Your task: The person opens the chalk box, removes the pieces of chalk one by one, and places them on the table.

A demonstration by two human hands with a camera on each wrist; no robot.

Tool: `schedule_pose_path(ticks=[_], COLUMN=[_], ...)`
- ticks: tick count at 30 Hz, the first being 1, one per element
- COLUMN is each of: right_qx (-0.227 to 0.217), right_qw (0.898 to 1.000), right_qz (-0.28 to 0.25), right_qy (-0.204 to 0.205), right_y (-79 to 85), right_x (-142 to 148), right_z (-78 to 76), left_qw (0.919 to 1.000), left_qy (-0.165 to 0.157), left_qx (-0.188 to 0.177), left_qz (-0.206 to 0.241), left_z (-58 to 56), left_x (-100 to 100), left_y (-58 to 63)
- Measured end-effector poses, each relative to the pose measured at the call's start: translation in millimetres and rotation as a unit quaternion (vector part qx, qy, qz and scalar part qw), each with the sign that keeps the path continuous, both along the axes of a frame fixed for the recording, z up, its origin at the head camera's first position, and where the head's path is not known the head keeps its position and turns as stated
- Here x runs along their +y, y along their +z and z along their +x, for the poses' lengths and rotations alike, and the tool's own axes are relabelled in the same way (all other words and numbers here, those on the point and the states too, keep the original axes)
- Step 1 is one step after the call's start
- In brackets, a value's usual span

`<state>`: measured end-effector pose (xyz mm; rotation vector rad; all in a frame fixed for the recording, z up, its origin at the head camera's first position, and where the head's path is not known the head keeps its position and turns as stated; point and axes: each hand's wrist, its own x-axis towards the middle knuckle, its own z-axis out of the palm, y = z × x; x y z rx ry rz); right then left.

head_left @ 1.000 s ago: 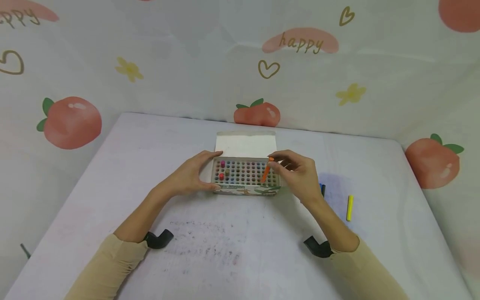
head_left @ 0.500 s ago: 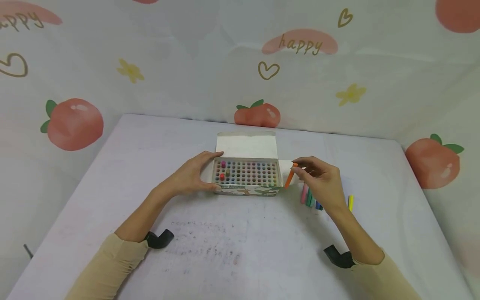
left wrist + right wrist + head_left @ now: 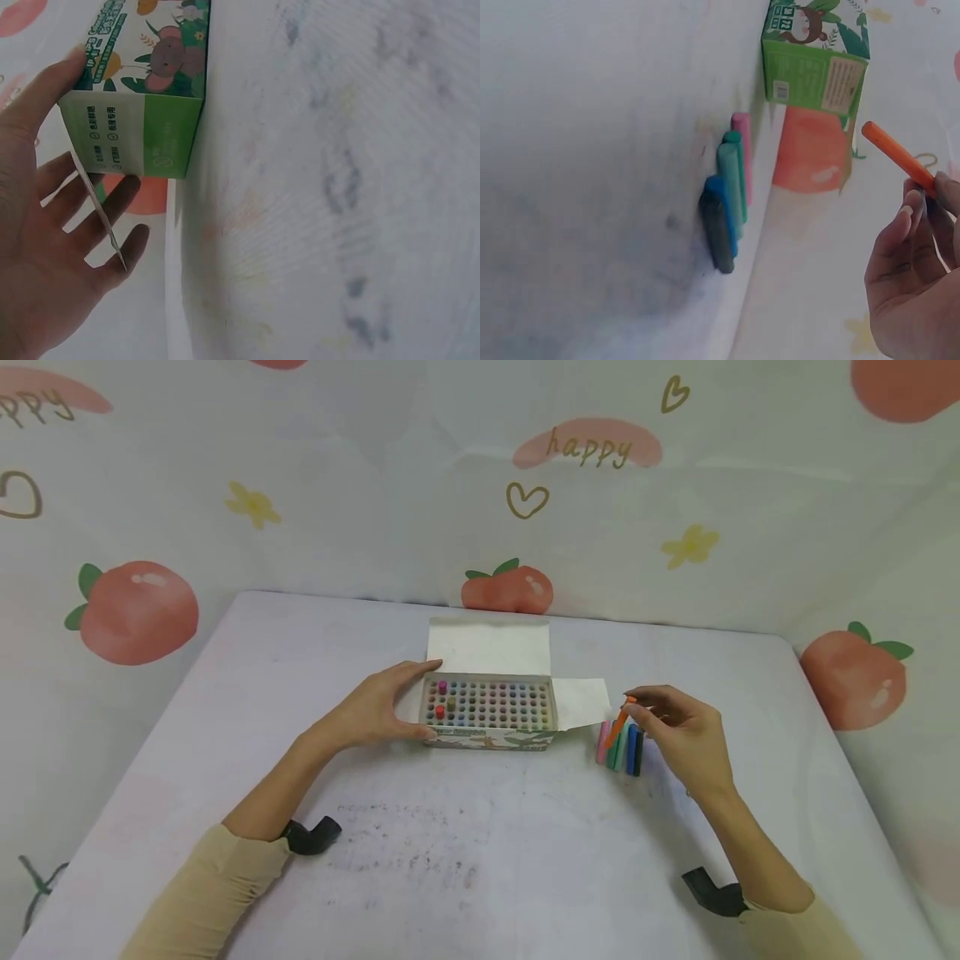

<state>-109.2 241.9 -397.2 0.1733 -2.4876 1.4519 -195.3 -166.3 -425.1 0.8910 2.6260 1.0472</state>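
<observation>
A shallow white-and-green chalk box stands open at the middle of the table, its top full of small holes. Magenta, red and olive chalks stand up from holes near its left end. My left hand holds that end, thumb at the front, a finger at the back corner; the left wrist view shows other fingers spread behind a side flap. My right hand pinches an orange chalk at its upper end, tilted above several chalks on the table.
Pink, green, blue and black chalks lie side by side right of the box. Its lid is folded back, and a white flap sticks out to the right. A printed cloth hangs behind the table.
My right hand has carried the orange chalk from over the box's right end, rightward past the flap, to above the loose chalks. The yellow chalk is now hidden behind my right arm. My left hand stays put.
</observation>
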Motion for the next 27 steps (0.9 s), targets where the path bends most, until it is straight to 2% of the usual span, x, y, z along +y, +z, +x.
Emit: schedule_pose_path(ticks=[3, 10, 18, 27], right_qx=[-0.005, -0.019, -0.028, -0.074], right_qw=[1.0, 0.998, 0.996, 0.99], right_qz=[0.002, 0.042, 0.077, 0.099], right_qy=[-0.006, -0.037, -0.046, -0.063], right_y=[-2.1, -10.7, -17.8, -24.6], right_x=[7, 21, 32, 50], right_z=[2.7, 8.7, 11.2, 15.3], left_qw=[1.0, 0.9999, 1.0, 0.9999], left_qy=[0.0, -0.003, 0.002, 0.004], left_qx=[0.0, -0.007, -0.007, -0.011], left_qz=[0.004, 0.01, 0.004, 0.003], left_z=[-0.3, -0.4, 1.9, 0.8], left_x=[0, -1, -3, 0], left_y=[0.3, 1.4, 0.9, -1.5])
